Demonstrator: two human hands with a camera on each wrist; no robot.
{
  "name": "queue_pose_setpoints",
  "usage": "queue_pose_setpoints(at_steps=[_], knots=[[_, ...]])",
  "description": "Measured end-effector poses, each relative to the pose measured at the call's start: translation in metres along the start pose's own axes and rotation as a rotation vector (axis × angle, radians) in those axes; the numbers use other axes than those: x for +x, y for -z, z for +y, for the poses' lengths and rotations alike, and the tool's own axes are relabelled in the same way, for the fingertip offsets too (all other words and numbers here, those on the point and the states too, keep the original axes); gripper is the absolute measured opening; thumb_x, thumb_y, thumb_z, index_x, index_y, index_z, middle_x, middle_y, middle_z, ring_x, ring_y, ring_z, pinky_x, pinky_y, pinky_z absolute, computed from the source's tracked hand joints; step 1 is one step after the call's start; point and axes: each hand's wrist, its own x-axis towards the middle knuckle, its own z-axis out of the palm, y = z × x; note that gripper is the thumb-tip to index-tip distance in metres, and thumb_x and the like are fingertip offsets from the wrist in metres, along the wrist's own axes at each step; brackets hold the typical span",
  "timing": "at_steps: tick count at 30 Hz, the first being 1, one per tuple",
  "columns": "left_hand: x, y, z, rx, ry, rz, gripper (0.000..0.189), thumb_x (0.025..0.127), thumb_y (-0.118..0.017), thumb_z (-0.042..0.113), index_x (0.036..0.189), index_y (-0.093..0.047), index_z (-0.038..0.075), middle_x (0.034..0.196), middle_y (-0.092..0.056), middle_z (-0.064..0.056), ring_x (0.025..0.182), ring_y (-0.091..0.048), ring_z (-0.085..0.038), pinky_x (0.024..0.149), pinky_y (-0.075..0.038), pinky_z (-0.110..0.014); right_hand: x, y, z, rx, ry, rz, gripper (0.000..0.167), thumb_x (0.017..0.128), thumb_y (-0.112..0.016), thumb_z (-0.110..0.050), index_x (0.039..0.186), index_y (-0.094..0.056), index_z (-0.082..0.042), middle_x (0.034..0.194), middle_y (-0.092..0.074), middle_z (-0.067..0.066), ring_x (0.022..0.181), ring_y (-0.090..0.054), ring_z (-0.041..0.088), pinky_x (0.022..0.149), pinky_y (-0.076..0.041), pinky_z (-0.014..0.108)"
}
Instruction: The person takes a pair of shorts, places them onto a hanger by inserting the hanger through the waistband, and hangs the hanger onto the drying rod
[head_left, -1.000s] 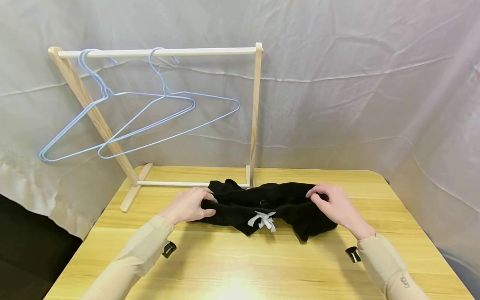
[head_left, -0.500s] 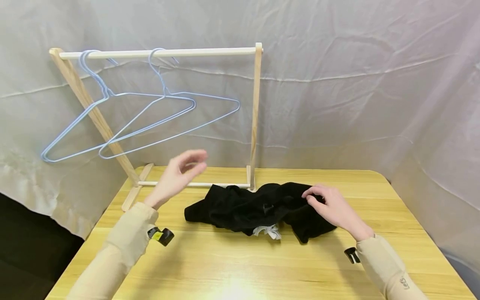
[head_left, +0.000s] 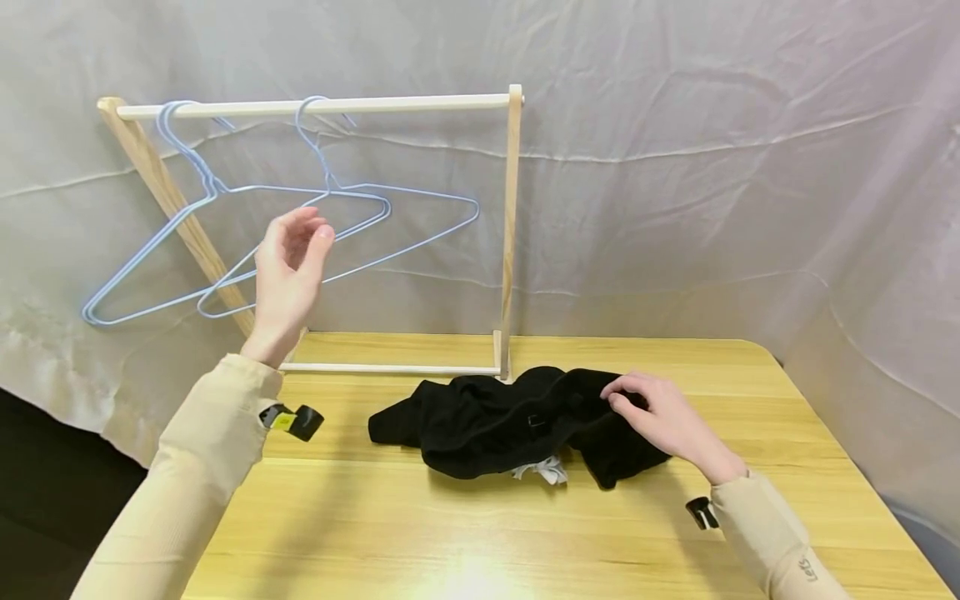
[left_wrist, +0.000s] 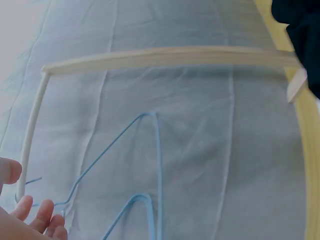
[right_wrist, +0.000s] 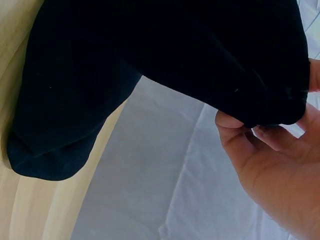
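Observation:
Black shorts [head_left: 480,429] lie crumpled on the table, a white drawstring [head_left: 551,472] poking out at their front edge. My right hand [head_left: 671,421] pinches the right end of the waistband; in the right wrist view its thumb and fingers [right_wrist: 235,135] close on the dark cloth. Raised off the table, my left hand [head_left: 288,271] holds nothing, with fingers loosely bent and thumb apart. It appears in front of the pale blue hangers [head_left: 327,179], which hang from the rack's rod. How far it is from them I cannot tell.
The wooden rack [head_left: 513,208] stands at the back left of the yellow wood table [head_left: 450,542]. Its white top rod [head_left: 420,103] carries several wire hangers, and a lower bar [head_left: 390,368] runs near the tabletop. Grey cloth [head_left: 675,208] hangs behind.
My left hand has let go of the shorts' left side and risen up and leftward toward the hangers. That side of the waistband has slumped over the drawstring. The right hand has barely moved.

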Motion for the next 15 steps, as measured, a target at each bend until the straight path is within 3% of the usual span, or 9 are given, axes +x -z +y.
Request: queue_pose_setpoints(at_steps=[3,7,11,15], knots=[[0.011,0.006,0.004,0.102,-0.015,0.014,0.036,0.101,-0.057,0.011,0.135,-0.052,-0.001,0.119,-0.062,0.001,0.120,-0.056,-0.013,0.115,-0.037,-0.028,0.000,0.000,0.000,0.007,-0.004,-0.005,0.016,0.097,-0.060,-0.011,0.102,-0.075,-0.014,0.103,-0.074,-0.002,0.099,-0.067,0.020,0.087,-0.051,0.035],[0.026,0.013,0.002,0.273,-0.016,0.001,0.045,0.101,-0.057,0.018,0.140,-0.048,-0.003,0.140,-0.056,-0.021,0.139,-0.047,-0.029,0.122,-0.030,-0.037,0.000,0.000,0.001,0.010,-0.004,-0.006,0.015,0.098,-0.061,-0.011,0.102,-0.075,-0.014,0.104,-0.074,-0.002,0.100,-0.067,0.020,0.088,-0.051,0.036],[0.037,0.017,-0.002,0.425,0.018,-0.042,0.050,0.102,-0.054,0.026,0.143,-0.047,-0.002,0.144,-0.053,-0.025,0.142,-0.044,-0.038,0.121,-0.029,-0.048,0.000,-0.002,0.003,0.003,0.000,-0.008,0.015,0.098,-0.061,-0.012,0.102,-0.075,-0.015,0.104,-0.074,-0.002,0.100,-0.068,0.020,0.087,-0.051,0.036],[0.045,0.019,-0.003,0.544,0.093,-0.084,0.054,0.104,-0.048,0.039,0.144,-0.048,0.003,0.147,-0.053,-0.023,0.138,-0.047,-0.041,0.113,-0.033,-0.058,-0.001,-0.003,0.003,0.004,-0.002,-0.013,0.015,0.098,-0.061,-0.013,0.102,-0.075,-0.016,0.105,-0.074,-0.002,0.100,-0.068,0.020,0.088,-0.052,0.036]])
